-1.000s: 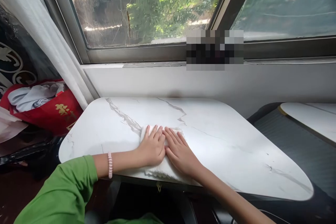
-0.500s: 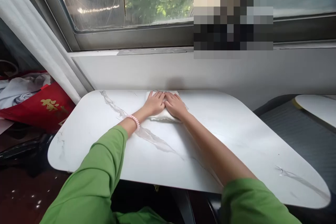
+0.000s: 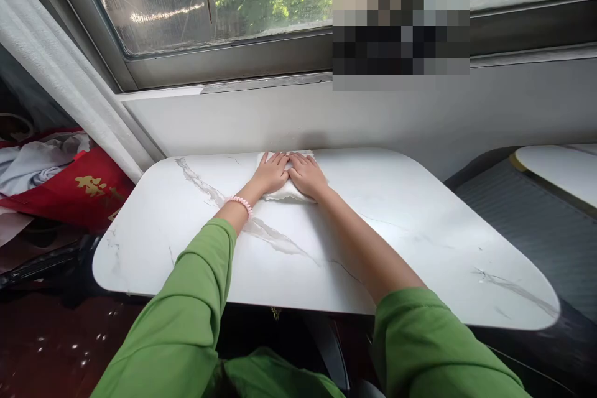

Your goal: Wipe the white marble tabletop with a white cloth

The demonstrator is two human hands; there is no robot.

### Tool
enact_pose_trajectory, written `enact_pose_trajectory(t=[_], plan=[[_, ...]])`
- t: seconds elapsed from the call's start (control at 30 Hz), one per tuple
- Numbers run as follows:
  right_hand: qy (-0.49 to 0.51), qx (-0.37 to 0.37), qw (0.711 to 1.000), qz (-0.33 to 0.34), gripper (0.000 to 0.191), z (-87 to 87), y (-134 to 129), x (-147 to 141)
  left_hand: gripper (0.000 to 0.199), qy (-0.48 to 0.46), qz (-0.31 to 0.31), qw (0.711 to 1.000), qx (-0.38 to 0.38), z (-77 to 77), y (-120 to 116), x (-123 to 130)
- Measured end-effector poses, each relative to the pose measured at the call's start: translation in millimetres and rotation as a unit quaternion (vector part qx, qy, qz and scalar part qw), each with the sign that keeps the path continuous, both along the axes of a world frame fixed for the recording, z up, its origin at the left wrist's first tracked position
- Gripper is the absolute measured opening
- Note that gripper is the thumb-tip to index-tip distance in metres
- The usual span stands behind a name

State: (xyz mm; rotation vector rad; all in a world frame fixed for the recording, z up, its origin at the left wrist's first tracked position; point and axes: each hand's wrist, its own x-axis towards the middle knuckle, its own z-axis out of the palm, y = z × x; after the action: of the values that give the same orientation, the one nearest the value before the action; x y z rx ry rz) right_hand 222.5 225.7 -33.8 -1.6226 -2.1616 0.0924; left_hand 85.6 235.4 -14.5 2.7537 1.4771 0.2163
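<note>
My left hand [image 3: 272, 173] lies flat on a folded white cloth [image 3: 286, 193], its fingers stretched toward the wall and a little apart. Beside it, my right hand [image 3: 306, 174] presses on the same cloth, also with fingers extended, the two thumbs close together. The cloth rests on a white marble-patterned table [image 3: 298, 280], at its back edge by the wall. Most of the cloth's middle is hidden under both hands. A pink beaded bracelet [image 3: 240, 204] circles my left wrist.
A white wall [image 3: 224, 121] and a metal-framed window [image 3: 228, 56] stand behind the table. At left are a white curtain [image 3: 69, 68] and a red bag [image 3: 69, 186] with pale fabric. A grey ridged seat [image 3: 522, 217] and another white tabletop [image 3: 559, 165] lie to the right.
The view has shifted slightly, so the table sits higher in the picture. Both hands stay flat on the cloth at the table's back edge, with little movement.
</note>
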Motion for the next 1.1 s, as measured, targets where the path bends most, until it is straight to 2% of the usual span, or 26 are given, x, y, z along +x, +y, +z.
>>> enact_pose_trajectory(t=[0.13,0.3,0.47,0.6,0.73,0.8,0.9,1.0,1.1], plan=[[-0.011,-0.007,1.0,-0.009,0.054,4.4,-26,-1,0.052,-0.005,-0.007,1.0,-0.003,3.4,-23,0],[-0.045,-0.018,0.999,-0.014,0.056,9.1,-76,7,0.053,0.003,-0.046,0.999,-0.01,5.9,-64,4],[-0.051,-0.015,0.999,0.014,0.056,10.2,-139,29,0.054,0.001,-0.072,0.997,-0.009,5.7,-123,16],[-0.032,0.003,0.998,0.051,0.054,9.4,-193,44,0.059,0.013,-0.108,0.993,-0.05,11.0,-176,22],[-0.018,0.013,0.998,0.065,0.054,9.1,-224,50,0.061,0.032,-0.124,0.989,-0.076,19.8,-209,25],[-0.012,0.008,0.998,0.062,0.055,9.5,-226,51,0.061,0.044,-0.119,0.988,-0.09,22.9,-213,27],[-0.006,-0.002,0.998,0.055,0.056,9.2,-216,52,0.06,0.047,-0.109,0.989,-0.092,23.8,-205,32],[-0.006,-0.001,0.999,0.046,0.056,7.9,-196,55,0.059,0.034,-0.1,0.991,-0.086,22.1,-186,38],[-0.011,-0.005,1.0,0.021,0.055,7.6,-167,60,0.057,0.013,-0.095,0.992,-0.077,19.7,-154,46]])
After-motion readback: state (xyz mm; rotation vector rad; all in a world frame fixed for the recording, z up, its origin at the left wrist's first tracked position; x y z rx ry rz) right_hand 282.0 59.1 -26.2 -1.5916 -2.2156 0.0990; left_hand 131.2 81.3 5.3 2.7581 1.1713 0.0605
